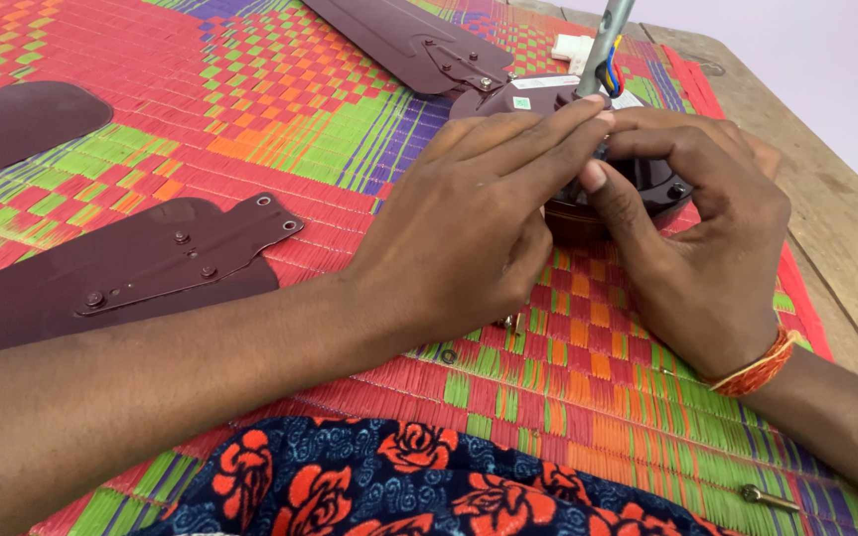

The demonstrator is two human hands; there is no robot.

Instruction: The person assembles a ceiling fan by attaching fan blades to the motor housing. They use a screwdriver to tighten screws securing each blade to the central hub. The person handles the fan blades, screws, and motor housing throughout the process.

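left hand (469, 223): mine, fingers stretched together across the near rim of the maroon fan motor (638, 184), pressing on it, not clamped around it.
right hand (702, 233): mine, curled on the motor's right side, thumb and fingers pinched at its edge; what they pinch is hidden.
fan motor: far right on the woven mat (280, 109), grey rod (603, 45) with wires rising from it.
blades: one blade (121, 273) near left with its bracket, another blade (414, 40) far, touching the motor.
loose screw (769, 498): near right on the mat.
step: looks like fiddling with a fastener at the motor's rim.
next: calls for a steady motor and a fine fingertip grip.
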